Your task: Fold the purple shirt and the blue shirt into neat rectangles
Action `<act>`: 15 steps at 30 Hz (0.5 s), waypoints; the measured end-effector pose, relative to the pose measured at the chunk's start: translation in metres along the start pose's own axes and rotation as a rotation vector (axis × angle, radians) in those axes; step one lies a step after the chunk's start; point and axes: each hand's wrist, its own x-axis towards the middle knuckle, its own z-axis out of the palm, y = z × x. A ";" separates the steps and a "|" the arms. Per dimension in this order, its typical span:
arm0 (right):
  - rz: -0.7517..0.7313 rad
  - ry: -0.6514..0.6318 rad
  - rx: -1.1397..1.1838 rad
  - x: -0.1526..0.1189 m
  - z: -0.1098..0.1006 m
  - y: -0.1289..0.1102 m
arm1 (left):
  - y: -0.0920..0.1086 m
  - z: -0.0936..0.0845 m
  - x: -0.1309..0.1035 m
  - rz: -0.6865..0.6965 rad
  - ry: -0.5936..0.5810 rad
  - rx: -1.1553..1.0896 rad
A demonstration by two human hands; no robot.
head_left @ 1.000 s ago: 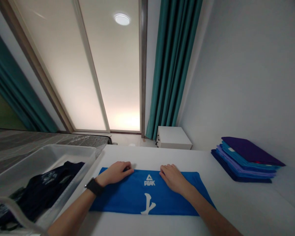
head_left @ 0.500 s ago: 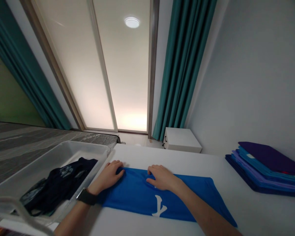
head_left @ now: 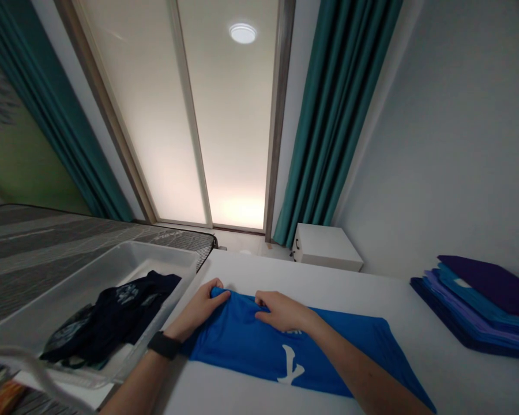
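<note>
A blue garment (head_left: 251,351) with a white mark lies as a long folded strip on the white table (head_left: 328,283). My left hand (head_left: 203,308), with a dark band on the wrist, pinches its far left corner, and the cloth creases there. Along the far edge, nearer the middle, my right hand (head_left: 281,310) has its fingers closed on the same fabric, partly hiding small white print. The right forearm crosses over the garment.
Left of the table stands a clear plastic bin (head_left: 125,253) holding dark clothes (head_left: 116,311). A stack of folded garments (head_left: 484,305) sits at the right. Beyond the table is a small white cabinet (head_left: 326,245). A curved pale bar (head_left: 38,374) crosses the lower left.
My left fingers have closed on the garment's corner and drawn it up a little. My right fingers have bunched closer on the far edge. The view has shifted slightly.
</note>
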 end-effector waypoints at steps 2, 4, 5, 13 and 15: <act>0.027 -0.008 0.025 -0.001 -0.001 0.000 | 0.001 0.002 -0.002 -0.046 -0.006 -0.041; 0.049 -0.009 0.036 -0.002 -0.001 0.001 | 0.001 0.002 -0.001 -0.043 0.020 -0.012; 0.058 -0.007 0.037 -0.003 -0.001 0.002 | -0.001 0.002 -0.001 -0.026 0.040 0.022; 0.158 -0.006 -0.105 -0.008 -0.005 0.004 | -0.012 0.001 0.005 0.126 0.164 0.365; 0.169 -0.025 -0.133 -0.012 -0.006 0.004 | -0.012 0.001 0.003 0.121 0.129 0.416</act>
